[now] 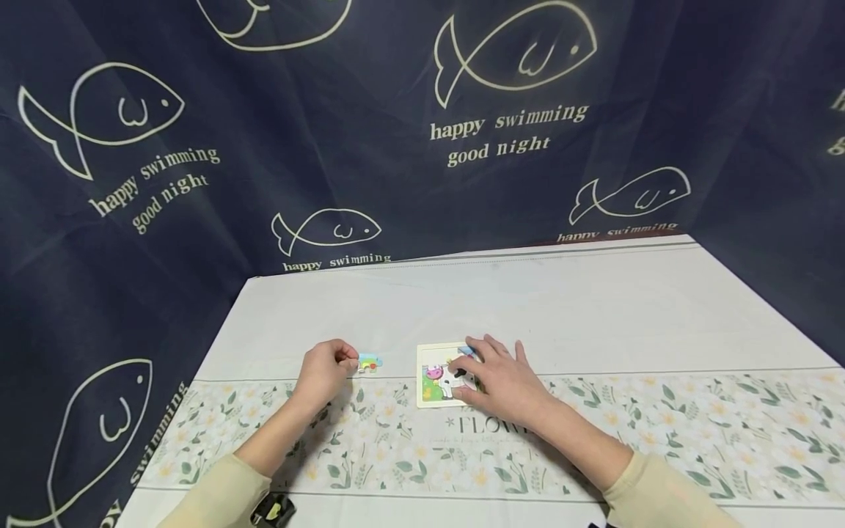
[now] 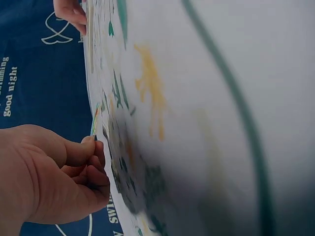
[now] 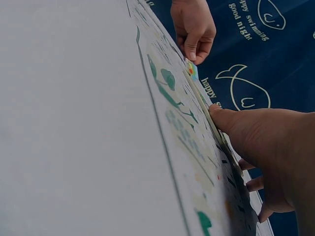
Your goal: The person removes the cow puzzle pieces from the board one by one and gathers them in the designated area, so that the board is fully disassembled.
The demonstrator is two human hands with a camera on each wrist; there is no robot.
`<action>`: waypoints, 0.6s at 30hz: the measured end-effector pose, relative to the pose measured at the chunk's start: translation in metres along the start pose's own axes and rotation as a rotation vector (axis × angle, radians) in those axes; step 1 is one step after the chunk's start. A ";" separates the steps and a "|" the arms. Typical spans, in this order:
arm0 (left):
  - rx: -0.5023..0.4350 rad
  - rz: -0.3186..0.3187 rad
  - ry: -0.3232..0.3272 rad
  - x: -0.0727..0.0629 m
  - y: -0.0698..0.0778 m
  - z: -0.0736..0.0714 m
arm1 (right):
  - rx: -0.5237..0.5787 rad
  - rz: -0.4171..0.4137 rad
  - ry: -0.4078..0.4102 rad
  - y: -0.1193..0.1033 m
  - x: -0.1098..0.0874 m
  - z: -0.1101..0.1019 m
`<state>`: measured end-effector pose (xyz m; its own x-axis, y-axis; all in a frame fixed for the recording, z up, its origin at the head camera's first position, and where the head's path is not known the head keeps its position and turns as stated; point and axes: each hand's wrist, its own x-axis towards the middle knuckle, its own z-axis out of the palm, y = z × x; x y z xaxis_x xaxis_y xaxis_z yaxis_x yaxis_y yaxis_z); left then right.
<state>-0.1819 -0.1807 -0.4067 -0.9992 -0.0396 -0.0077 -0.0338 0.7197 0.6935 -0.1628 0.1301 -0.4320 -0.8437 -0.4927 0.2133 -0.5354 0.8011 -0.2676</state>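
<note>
Between thumb and index finger, my left hand pinches a colourful jigsaw puzzle piece, raised a little off the table in the right wrist view. To its right lies a small framed puzzle with a pale border and a cow picture. My right hand rests over the frame's right side with fingers spread, covering part of the picture. In the right wrist view the thumb touches the frame's edge. From the left wrist, the puzzle piece shows nearly edge-on.
A white tablecloth with a floral band covers the table. Behind it and to both sides hangs a dark blue curtain printed with fish and lettering. A dark strapped device sits at the left wrist.
</note>
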 end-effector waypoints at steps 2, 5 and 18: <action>0.015 0.004 0.004 -0.001 -0.003 -0.002 | 0.000 -0.003 0.003 0.000 0.000 0.000; 0.040 0.007 0.005 -0.002 -0.006 -0.004 | -0.001 -0.004 0.004 0.000 0.000 0.000; 0.130 0.021 -0.025 -0.002 -0.008 -0.007 | 0.003 -0.009 0.008 0.002 0.001 0.002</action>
<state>-0.1800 -0.1911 -0.4076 -0.9999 -0.0073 -0.0135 -0.0138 0.8041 0.5944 -0.1645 0.1308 -0.4342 -0.8386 -0.4971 0.2227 -0.5429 0.7957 -0.2686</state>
